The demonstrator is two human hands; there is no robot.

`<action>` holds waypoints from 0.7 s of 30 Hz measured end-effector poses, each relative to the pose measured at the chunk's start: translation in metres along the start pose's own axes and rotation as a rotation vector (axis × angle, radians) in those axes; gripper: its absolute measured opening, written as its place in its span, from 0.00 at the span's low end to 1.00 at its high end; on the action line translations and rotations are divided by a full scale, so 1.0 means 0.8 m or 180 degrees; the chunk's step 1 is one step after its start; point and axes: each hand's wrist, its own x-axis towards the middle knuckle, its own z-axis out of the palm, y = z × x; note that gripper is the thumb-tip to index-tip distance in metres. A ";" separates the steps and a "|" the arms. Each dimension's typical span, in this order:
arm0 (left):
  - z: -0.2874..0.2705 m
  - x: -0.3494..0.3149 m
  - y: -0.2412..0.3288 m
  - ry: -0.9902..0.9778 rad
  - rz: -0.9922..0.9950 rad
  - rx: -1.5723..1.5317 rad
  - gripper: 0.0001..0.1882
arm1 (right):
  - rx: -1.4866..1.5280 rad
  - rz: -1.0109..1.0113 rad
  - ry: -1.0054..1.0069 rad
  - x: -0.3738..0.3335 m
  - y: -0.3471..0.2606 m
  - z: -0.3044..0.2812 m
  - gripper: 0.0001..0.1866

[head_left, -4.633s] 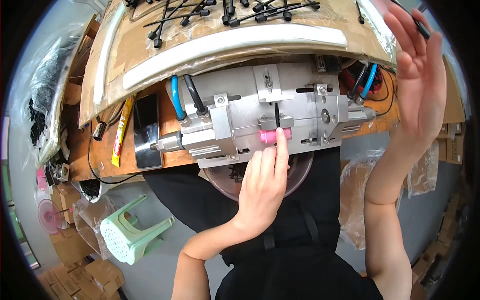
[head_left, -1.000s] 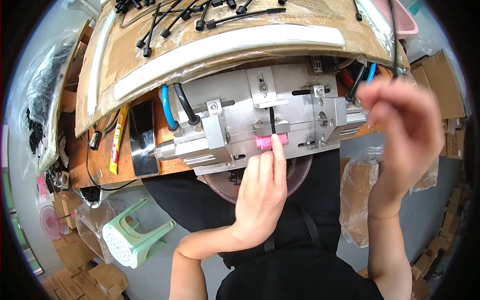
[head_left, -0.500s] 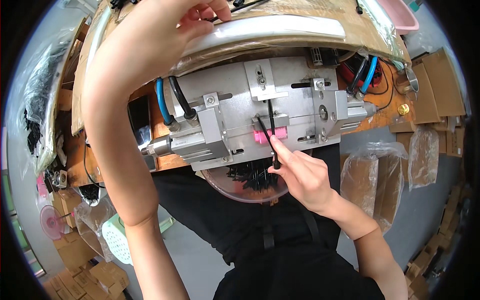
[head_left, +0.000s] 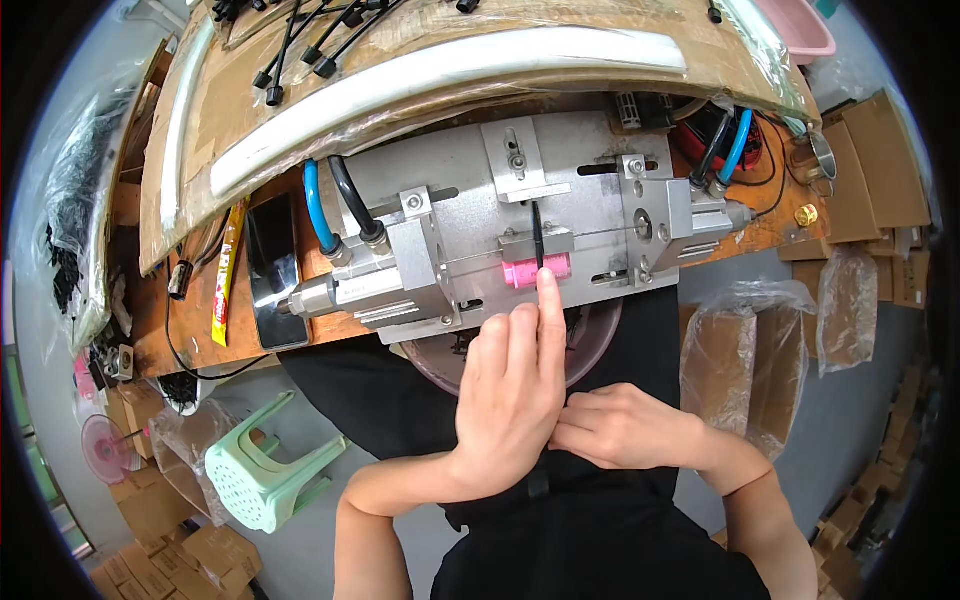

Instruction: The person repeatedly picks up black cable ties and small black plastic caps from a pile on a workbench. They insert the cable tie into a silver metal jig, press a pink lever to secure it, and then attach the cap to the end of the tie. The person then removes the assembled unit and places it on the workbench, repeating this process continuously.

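Observation:
A thin black rod (head_left: pixel 537 228) runs from beneath the upper bracket of the metal fixture (head_left: pixel 470 225) down over a pink block (head_left: pixel 522 274). My left hand (head_left: pixel 510 390) is at the rod's near end, its index finger straight along it and the other fingers bent; the thumb is hidden. Close against its wrist side, my right hand (head_left: pixel 625 428) is closed with its fingers curled, partly covered by the left hand. Whatever it holds does not show. Beneath both hands is a clear bowl (head_left: pixel 425 362) on my lap, mostly covered.
Metal cylinders with blue and black hoses flank the fixture, the left one (head_left: pixel 385 285) beside a dark phone (head_left: pixel 277 270) and a yellow packet (head_left: pixel 228 275). Several black rods (head_left: pixel 322 50) lie on the raised cardboard surface (head_left: pixel 440 40). A green stool (head_left: pixel 265 465) stands at lower left.
My left hand has come down from the raised surface to the rod at the fixture. My right hand has drawn back toward me, and the slanted second rod is out of sight.

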 end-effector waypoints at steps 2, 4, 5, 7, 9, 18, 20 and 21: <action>0.011 0.003 0.006 0.0004 -0.0068 0.0010 0.36 | -0.0048 0.0128 0.0106 -0.003 0.005 0.008 0.08; 0.016 0.006 0.008 0.0060 -0.0080 0.0004 0.36 | -0.0058 0.0121 0.0333 0.004 0.006 0.006 0.08; 0.016 0.007 0.008 0.0048 -0.0095 0.0010 0.37 | -0.0067 0.0094 0.0449 0.009 0.008 0.004 0.08; 0.013 0.005 0.008 -0.0071 -0.0175 -0.0045 0.36 | -0.0040 0.0248 0.0303 0.011 0.009 0.007 0.08; 0.006 0.007 0.010 -0.0218 -0.0262 -0.0162 0.34 | -0.0122 0.0362 0.0189 0.013 0.014 0.003 0.09; -0.066 0.149 -0.135 0.1113 -0.0260 -0.0024 0.10 | -0.1790 -0.0428 0.1221 0.110 0.029 -0.180 0.07; -0.078 0.180 -0.187 0.0554 -0.0009 -0.0312 0.06 | -0.2324 -0.0644 0.1709 0.165 0.058 -0.230 0.04; -0.089 0.187 -0.196 0.0269 0.0108 -0.0591 0.07 | -0.2611 -0.0184 0.1206 0.189 0.065 -0.255 0.06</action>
